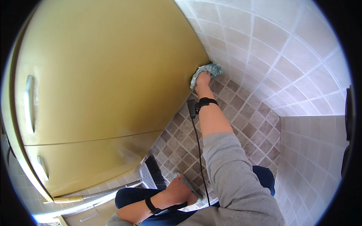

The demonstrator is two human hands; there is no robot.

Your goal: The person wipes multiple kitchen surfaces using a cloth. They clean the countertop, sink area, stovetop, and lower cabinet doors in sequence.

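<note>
A crumpled pale green cloth (214, 69) lies bunched in the low corner where the yellow cabinet (113, 67) meets the tiled wall (254, 50). My right hand (203, 80) holds it there, against the bottom of the cabinet door; the fingers are partly hidden by the cloth and the hand. Near my bent knee, low in the view, is my left hand (179, 190), apart from the cloth. Its fingers are not clear, and no object shows in it. Black straps circle both wrists, the right one bearing a small black device (191, 108) with a cable.
Brown square tiles cover the floor (249, 128). A black-bristled broom head (156, 172) stands by the cabinet's lower end, left of a slippered foot (185, 180). Metal handles (29, 104) project from the cabinet doors. Another tiled wall (308, 141) closes the right side.
</note>
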